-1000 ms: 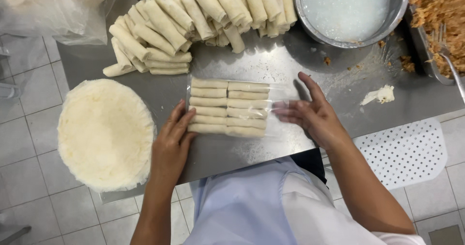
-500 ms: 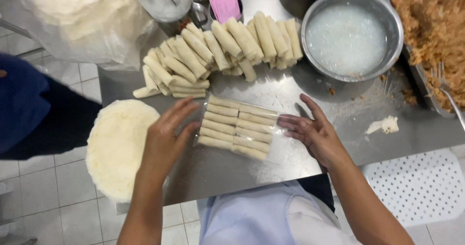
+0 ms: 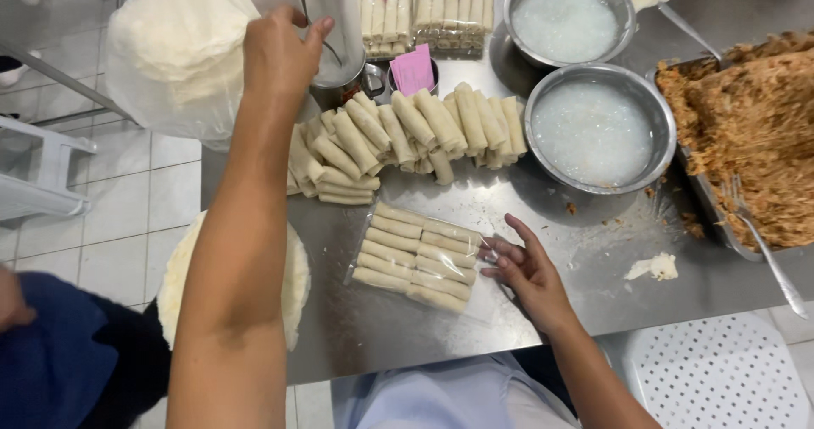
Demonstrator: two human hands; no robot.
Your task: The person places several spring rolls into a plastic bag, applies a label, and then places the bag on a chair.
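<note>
Here, line by line:

Left hand: the left hand [image 3: 280, 52] is raised over the far left part of the steel table [image 3: 407, 336], fingers curled, thumb and fingertips pinching thin metal tongs or a similar utensil [image 3: 314, 18]; I cannot tell exactly what it is.

Right hand: the right hand [image 3: 527, 272] lies flat near the front edge, fingers spread, fingertips touching the right end of the clear bag of rolls [image 3: 420, 258].

Bag of rolls: it lies flat between the front edge and the table's middle, holding two neat rows of pale spring rolls, slightly slanted.

Loose rolls: a heap of uncovered spring rolls [image 3: 407, 132] sits just beyond the bag, fanned out across the middle.

Bowls: two round metal bowls [image 3: 599, 132] of white cloudy paste stand toward the far right, one behind the other.

Filling: a tray of brownish shredded filling [image 3: 750, 132] sits at the right edge, a fork [image 3: 763, 242] resting in it.

Wrappers: a round stack of pale wrappers [image 3: 292, 281] overhangs the left edge, partly hidden by the left forearm.

Far edge: packed rolls with pink labels [image 3: 424, 5] lie there, beside a big plastic bag of wrappers [image 3: 178, 47] at the far left corner.

Crumb: a white scrap of dough [image 3: 653, 267] lies right of the right hand.
</note>
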